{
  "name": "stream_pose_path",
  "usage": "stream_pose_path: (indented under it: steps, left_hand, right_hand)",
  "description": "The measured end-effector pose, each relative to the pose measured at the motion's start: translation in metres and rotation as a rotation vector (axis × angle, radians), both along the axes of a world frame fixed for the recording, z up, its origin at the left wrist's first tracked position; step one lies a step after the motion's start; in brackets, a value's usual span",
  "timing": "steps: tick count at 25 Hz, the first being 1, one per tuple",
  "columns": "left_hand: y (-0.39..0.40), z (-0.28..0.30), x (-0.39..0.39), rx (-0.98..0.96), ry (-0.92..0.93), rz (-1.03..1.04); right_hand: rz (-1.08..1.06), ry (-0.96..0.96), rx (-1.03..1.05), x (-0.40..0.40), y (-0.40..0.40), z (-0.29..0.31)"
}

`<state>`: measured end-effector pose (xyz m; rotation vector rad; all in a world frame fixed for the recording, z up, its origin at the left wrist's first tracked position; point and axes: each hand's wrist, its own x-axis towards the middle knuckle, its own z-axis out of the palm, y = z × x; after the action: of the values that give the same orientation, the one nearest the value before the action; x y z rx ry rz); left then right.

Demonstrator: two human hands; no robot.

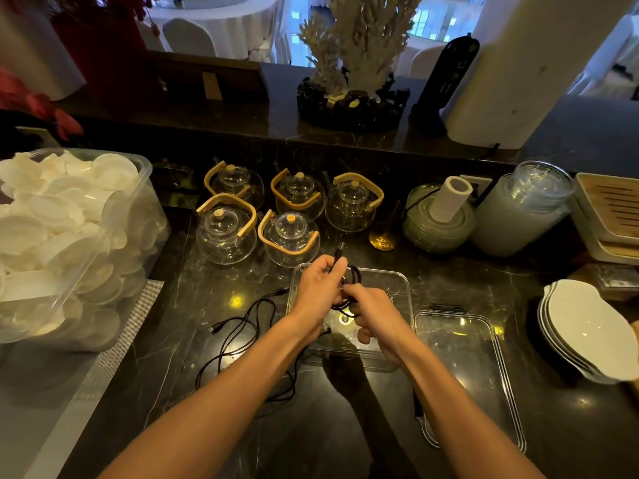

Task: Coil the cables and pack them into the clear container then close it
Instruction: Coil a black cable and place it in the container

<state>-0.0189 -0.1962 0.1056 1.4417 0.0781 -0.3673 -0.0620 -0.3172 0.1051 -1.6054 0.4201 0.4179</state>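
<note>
Both hands, left (320,288) and right (371,314), grip a coiled cable (349,292) above the open container (397,288); its lid (484,375) lies beside it on the worktop (570,409).

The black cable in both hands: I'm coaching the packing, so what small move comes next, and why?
Probably lower the coiled cable into the clear container. Left hand and right hand grip it directly above the open container, while loose cables still await coiling.

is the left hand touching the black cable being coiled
Touching. The head view shows the left hand with its fingers curled round the black cable above the clear container, the plug end poking out above the fist.
</note>
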Motion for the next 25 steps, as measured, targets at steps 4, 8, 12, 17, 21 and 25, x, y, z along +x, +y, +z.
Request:
stream_pose_path:
  steps: [4, 8, 12, 17, 21, 25]
  left_hand:
    - [0.003, -0.011, 0.005, -0.063, 0.173, -0.021]
    - [0.004, -0.007, 0.009, -0.226, 0.433, -0.023]
    - [0.006, -0.007, 0.009, -0.351, 0.633, -0.058]
    - [0.008, -0.012, 0.01, -0.454, 0.693, -0.096]
    - [0.006, -0.024, 0.002, -0.4, 0.56, -0.091]
    - [0.01, -0.026, 0.001, -0.189, 0.362, -0.135]
  right_hand:
    - [0.046, -0.204, -0.255, -0.003, 0.002, -0.006]
    - [-0.031, -0.319, -0.329, -0.008, 0.01, -0.013]
    - [-0.149, -0.389, -0.427, -0.009, 0.014, -0.013]
    - [-0.106, -0.708, -0.788, -0.014, 0.009, -0.024]
    - [-0.348, -0.619, -0.465, -0.006, 0.009, -0.02]
    - [-0.497, -0.422, 0.014, 0.005, 0.005, -0.006]
